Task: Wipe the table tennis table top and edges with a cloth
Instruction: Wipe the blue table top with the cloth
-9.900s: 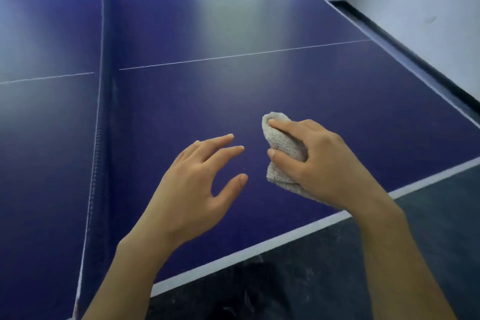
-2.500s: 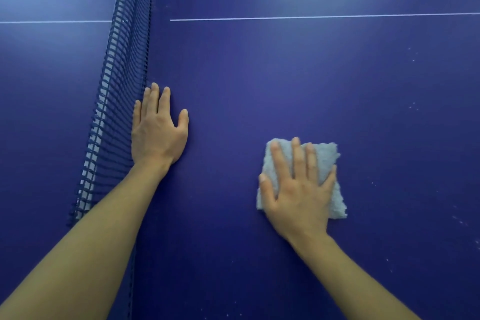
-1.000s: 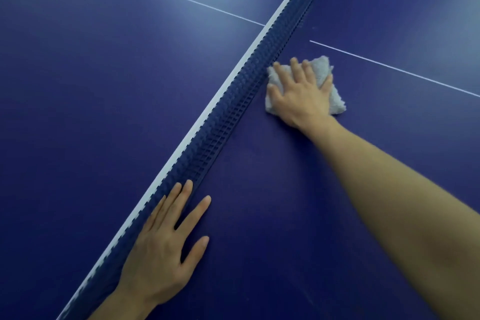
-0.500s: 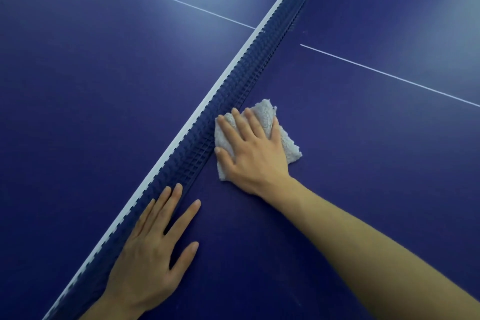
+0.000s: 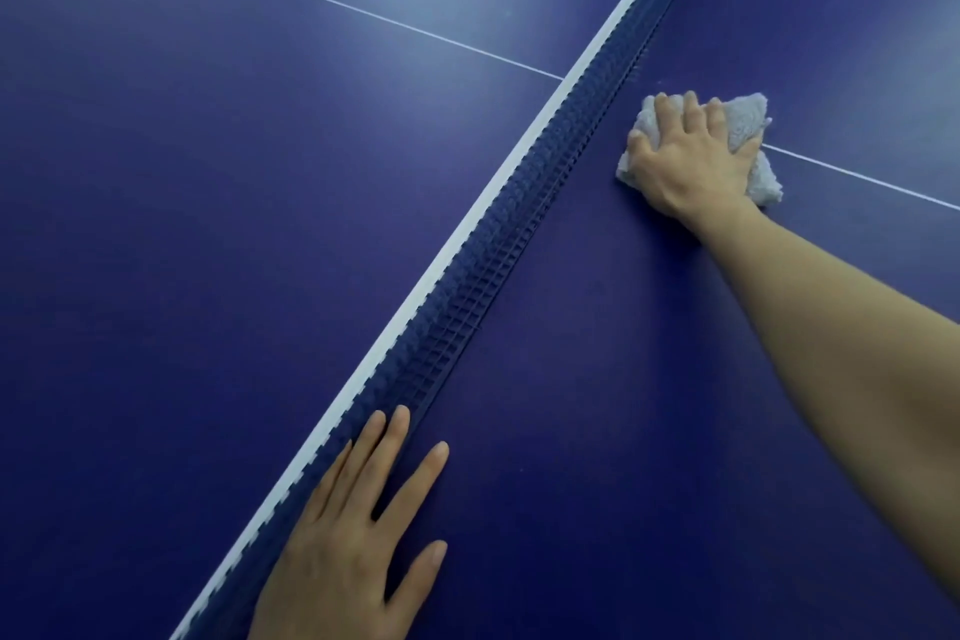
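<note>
Hands, left to right. Left hand (image 5: 358, 535): palm down on the blue table (image 5: 208, 234), fingers straight and slightly spread, grasping nothing; its outer fingers lie against the foot of the net (image 5: 498, 265), thumb on the side away from it. Compared with half a second earlier, this hand sits in nearly the same place beside the net, at the lower edge of the view.

Net: dark blue mesh with a white top band, running diagonally from lower left to upper right and dividing the table into two halves. A thin white centre line (image 5: 322, 0) crosses the far half on the left and reappears on the near half at the right.

Right hand (image 5: 685, 161): arm extended, palm pressed flat on the cloth (image 5: 748, 120), fingers straight and spread over it rather than curled round it. Half a second ago the hand and cloth lay close to the left hand, touching the net's base; now both are farther along the net, near it but apart from it, at about the place they held one second ago.

Cloth: pale grey, crumpled terry, lying on the table top under the right hand, its right part over the white centre line. Its edges show beyond the fingertips and on the right side of the hand.
</note>
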